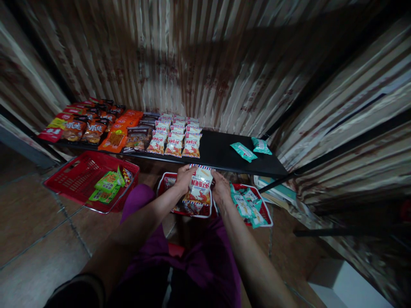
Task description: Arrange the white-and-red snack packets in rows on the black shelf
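A white-and-red snack packet (199, 186) is held just in front of the black shelf (215, 147), above a red basket (159, 185) that sits below the shelf's front edge. The left hand (184, 179) and the right hand (221, 187) flank it, each with fingers pinched on the packet's side nearest its own arm, close to the end toward the shelf. Its long axis runs from the person toward the shelf, slightly slanted, and neither hand is clearly nearer to it. On the shelf, matching packets (175, 144) stand in columns ahead and slightly left of the held one; teal packets (244, 152) lie toward the shelf's right end.
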The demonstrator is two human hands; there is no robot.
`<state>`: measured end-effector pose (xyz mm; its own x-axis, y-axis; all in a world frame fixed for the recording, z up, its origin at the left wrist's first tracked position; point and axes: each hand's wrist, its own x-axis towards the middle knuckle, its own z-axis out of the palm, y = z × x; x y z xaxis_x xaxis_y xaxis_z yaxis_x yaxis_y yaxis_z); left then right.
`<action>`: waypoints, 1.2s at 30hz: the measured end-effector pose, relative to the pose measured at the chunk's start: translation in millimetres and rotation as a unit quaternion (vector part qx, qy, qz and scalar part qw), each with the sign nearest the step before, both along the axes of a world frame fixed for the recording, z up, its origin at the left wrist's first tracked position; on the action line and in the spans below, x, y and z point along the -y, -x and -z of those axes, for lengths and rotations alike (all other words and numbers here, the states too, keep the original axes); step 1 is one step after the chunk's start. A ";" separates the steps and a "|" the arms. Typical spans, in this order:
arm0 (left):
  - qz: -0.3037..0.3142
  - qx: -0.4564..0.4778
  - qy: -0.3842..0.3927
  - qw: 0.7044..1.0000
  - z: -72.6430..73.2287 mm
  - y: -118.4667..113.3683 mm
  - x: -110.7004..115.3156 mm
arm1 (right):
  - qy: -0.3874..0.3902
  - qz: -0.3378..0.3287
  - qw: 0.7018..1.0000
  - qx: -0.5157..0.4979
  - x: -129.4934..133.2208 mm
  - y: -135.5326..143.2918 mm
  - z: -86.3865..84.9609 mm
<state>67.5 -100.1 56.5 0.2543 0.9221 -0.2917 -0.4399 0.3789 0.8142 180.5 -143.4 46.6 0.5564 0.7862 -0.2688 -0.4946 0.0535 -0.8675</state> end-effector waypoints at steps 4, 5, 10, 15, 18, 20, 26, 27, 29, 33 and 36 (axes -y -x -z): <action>0.052 0.019 0.004 0.998 -3.4 6.1 -4.0 | 0.008 0.023 0.999 -0.025 -4.4 -2.9 -2.2; 0.069 0.012 0.001 0.998 -3.3 8.8 -3.8 | 0.013 0.034 0.999 -0.029 -5.5 -4.6 -2.7; 0.181 -0.008 -0.015 0.983 3.8 20.5 6.0 | 0.040 0.093 0.994 -0.028 -11.4 -14.1 -4.5; 0.226 0.004 -0.051 0.973 18.1 21.5 17.5 | 0.055 0.118 0.992 -0.005 -15.8 -17.3 -7.2; 0.212 0.010 -0.052 0.976 25.5 19.4 19.2 | 0.062 0.120 0.991 0.005 -16.4 -16.4 -8.8; 0.201 0.009 -0.046 0.979 28.8 18.0 18.2 | 0.067 0.106 0.992 0.008 -14.8 -15.7 -9.5; 0.101 -0.020 -0.057 0.993 28.4 13.5 8.5 | 0.086 -0.044 0.995 0.025 4.1 -11.5 -9.4; 0.085 -0.025 -0.058 0.994 27.4 12.6 6.6 | 0.092 -0.062 0.993 0.033 8.2 -10.3 -8.7; 0.063 -0.031 -0.057 0.996 25.4 10.8 3.4 | 0.104 -0.089 0.989 0.054 15.3 -8.0 -6.6; 0.033 -0.040 -0.057 0.997 22.3 7.5 -0.2 | 0.113 -0.119 0.983 0.083 20.9 -5.1 -1.6; 0.031 -0.040 -0.053 0.997 20.3 6.2 -0.6 | 0.102 -0.109 0.985 0.089 19.6 -4.2 0.6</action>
<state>61.3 -99.5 36.3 0.2915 0.9322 -0.2147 -0.3502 0.3129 0.8829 184.7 -162.9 46.0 0.4326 0.8320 -0.3472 -0.3150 -0.2214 -0.9229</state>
